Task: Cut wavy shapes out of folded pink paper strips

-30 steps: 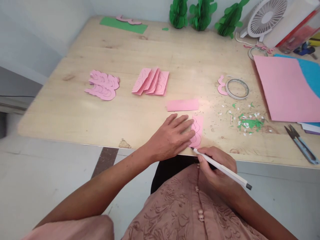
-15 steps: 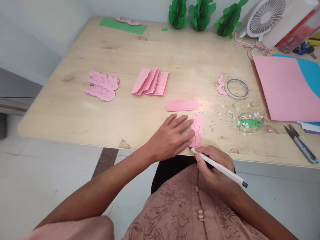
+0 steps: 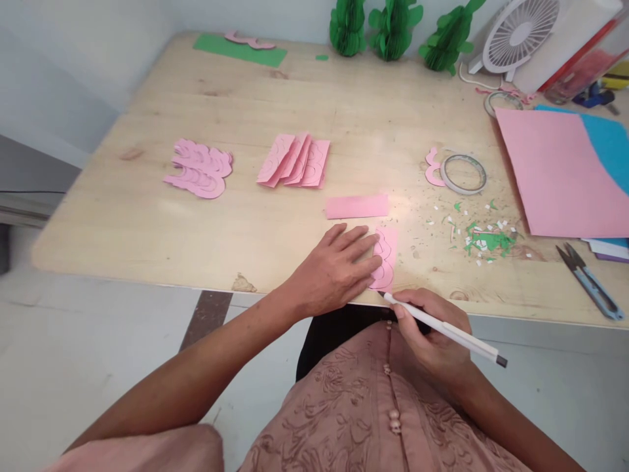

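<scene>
My left hand (image 3: pixel 346 265) lies flat with its fingers spread, pressing the left side of a small pink paper piece (image 3: pixel 386 259) at the table's front edge. Scalloped dark lines run along that piece, and part of it is under my fingers. In my right hand (image 3: pixel 435 328) is a white pen (image 3: pixel 447 332), its dark tip close to the lower edge of the piece; whether it touches the paper I cannot tell. Just beyond my left fingers lies a folded pink strip (image 3: pixel 357 206). Folded pink papers with drawn curves (image 3: pixel 295 160) rest farther back.
Pink scalloped cutouts (image 3: pixel 199 168) are stacked at left. A tape roll (image 3: pixel 463 174), paper scraps (image 3: pixel 489 241) and thread snips (image 3: pixel 590 282) lie at right, near pink sheets (image 3: pixel 560 174). Green paper trees (image 3: pixel 392 29) and a white fan (image 3: pixel 521 33) stand at the back.
My right hand and the pen have shifted slightly right, and the pen tip has moved a little right along the lower edge of the piece. My left hand stays in place.
</scene>
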A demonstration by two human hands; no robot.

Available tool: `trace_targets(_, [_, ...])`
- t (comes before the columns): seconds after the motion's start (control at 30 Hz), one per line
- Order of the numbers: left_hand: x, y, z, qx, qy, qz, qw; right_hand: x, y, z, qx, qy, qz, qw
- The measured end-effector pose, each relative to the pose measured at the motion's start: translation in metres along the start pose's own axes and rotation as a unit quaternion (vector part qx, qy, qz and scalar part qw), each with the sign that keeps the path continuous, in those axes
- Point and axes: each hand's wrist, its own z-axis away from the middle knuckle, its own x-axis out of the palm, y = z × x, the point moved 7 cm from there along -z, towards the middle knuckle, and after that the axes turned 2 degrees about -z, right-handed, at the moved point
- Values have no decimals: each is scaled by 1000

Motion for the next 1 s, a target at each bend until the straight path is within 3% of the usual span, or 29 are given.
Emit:
trace_targets(0.53, [0, 0, 0, 0, 4, 4, 1000, 9, -10, -4, -45, 2, 3, 999])
trace_targets(1.0, [0, 0, 0, 0, 4, 1, 1000, 9, -4, 1, -26, -7, 3, 1000])
